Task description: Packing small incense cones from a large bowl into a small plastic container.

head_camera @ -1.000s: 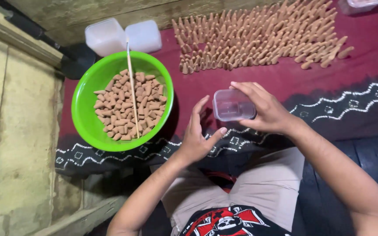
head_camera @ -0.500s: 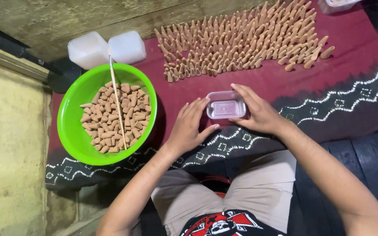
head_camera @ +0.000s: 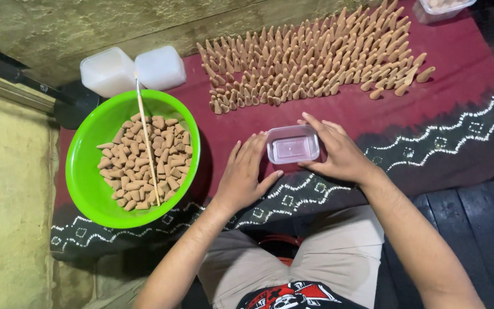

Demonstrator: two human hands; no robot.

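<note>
We held a small clear box on the maroon cloth. Our right hand clasped its side; our left hand lay open, touching it.

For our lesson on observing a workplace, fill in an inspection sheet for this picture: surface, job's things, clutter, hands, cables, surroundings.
Surface: maroon cloth with white patterned border.
Job's things: small clear box, open side up, resting on the cloth.
Clutter: green bowl of brown cones with thin stick; rows of upright cones; two white tubs.
Hands: left hand beside the box; right hand in a loose grip on it.
Cables: nothing seen.
Surroundings: rough wall, dark planks.
</note>
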